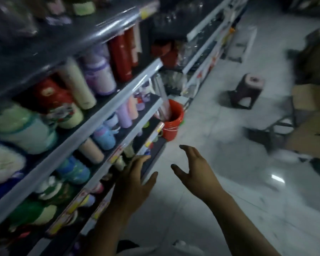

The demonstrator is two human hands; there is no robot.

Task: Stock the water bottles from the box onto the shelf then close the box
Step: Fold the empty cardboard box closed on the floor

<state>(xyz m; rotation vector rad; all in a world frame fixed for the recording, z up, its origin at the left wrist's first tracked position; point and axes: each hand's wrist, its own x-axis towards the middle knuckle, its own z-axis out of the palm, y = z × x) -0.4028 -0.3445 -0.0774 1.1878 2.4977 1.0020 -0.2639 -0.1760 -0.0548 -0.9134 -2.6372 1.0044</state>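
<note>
Currently holds nothing in left hand (pixel 133 182) or right hand (pixel 196 170), fingers spread apart, beside shelf (pixel 107 109). Notes water bottles (pixel 100 76) standing on shelf, cardboard box (pixel 314 137) well apart on floor (pixel 201 209).

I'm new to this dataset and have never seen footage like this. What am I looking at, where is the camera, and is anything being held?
There is no machine here. A person wears one wide-angle camera on the head, looking forward and down, so you see their own arms. The left hand and right hand are both spread open and hold nothing. The left hand is close to the shelves, which carry rows of coloured water bottles. On the tiled floor stand a red bucket and a dark stool, with cardboard boxes farther right. The picture is blurred, so finer details can't be read.
</note>
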